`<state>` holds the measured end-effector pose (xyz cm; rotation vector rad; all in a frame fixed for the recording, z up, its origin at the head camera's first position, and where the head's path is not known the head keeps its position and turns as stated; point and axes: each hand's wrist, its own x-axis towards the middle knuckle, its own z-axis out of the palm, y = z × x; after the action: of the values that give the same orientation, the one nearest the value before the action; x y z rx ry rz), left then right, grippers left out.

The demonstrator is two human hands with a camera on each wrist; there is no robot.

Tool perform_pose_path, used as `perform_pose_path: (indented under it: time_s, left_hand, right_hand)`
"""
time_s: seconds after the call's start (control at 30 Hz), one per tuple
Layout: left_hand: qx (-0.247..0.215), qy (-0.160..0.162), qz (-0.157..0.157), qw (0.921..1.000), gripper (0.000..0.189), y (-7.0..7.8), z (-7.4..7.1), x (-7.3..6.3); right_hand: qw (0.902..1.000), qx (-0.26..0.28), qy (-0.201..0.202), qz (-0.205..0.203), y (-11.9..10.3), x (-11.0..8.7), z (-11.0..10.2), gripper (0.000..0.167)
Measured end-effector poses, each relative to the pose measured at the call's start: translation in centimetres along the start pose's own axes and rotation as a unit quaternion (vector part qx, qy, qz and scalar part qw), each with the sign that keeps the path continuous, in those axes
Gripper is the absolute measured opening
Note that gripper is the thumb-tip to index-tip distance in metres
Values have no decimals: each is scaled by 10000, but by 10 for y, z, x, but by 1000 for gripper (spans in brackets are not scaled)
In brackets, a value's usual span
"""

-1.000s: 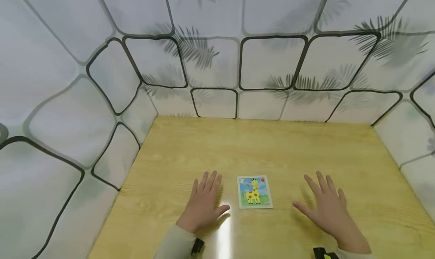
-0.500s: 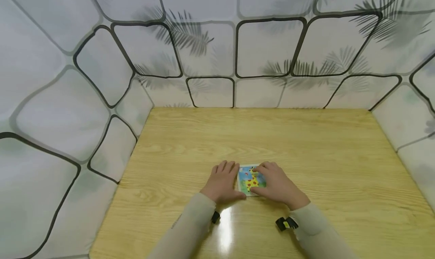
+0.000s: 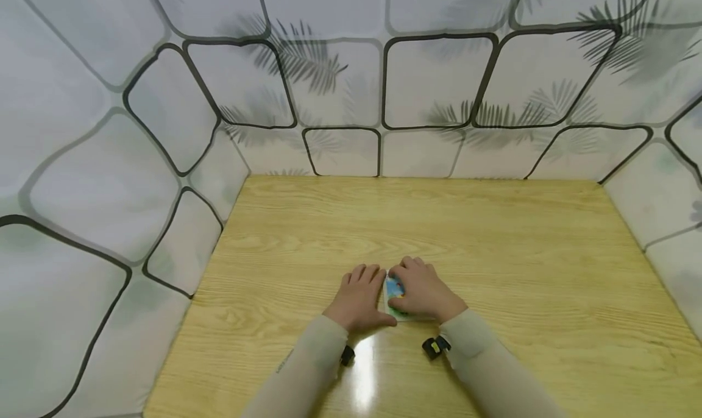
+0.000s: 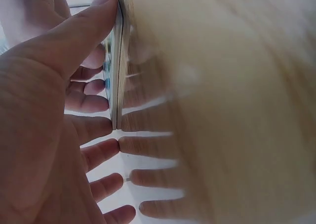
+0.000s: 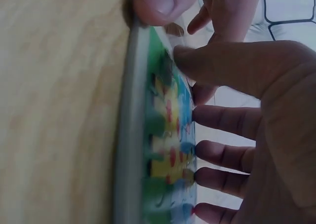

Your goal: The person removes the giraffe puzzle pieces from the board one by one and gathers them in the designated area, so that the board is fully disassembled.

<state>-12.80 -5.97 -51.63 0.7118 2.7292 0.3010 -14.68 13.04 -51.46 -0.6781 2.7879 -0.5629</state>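
A small square picture board [image 3: 394, 289] with a pale rim and a giraffe print lies flat on the wooden table. My left hand [image 3: 356, 299] stays at its left side, fingers extended and thumb by the near corner; the left wrist view shows that thumb against the board's edge. My right hand [image 3: 423, 291] lies over the board, covering its right part and most of the giraffe. In the right wrist view, the straight right fingertips [image 5: 201, 150] touch the printed face, with the thumb bent less than the picture's width away.
Bare wood table [image 3: 428, 223] surrounds the board. A patterned curtain or cloth [image 3: 439, 83] encloses the table at the back and both sides. Dark wrist cameras [image 3: 436, 347] sit under both sleeves.
Both hands have come inward from either side of the board. The left reached its left edge; the right moved onto it, then slid farther left across the print.
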Motion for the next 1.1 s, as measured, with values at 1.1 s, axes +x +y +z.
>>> perform_pose_path:
  time_s: [1.1]
  left_hand:
    - [-319, 243, 48, 9992, 104, 0, 0, -6]
  right_hand:
    - [9918, 554, -1091, 358, -7, 30, -14, 34]
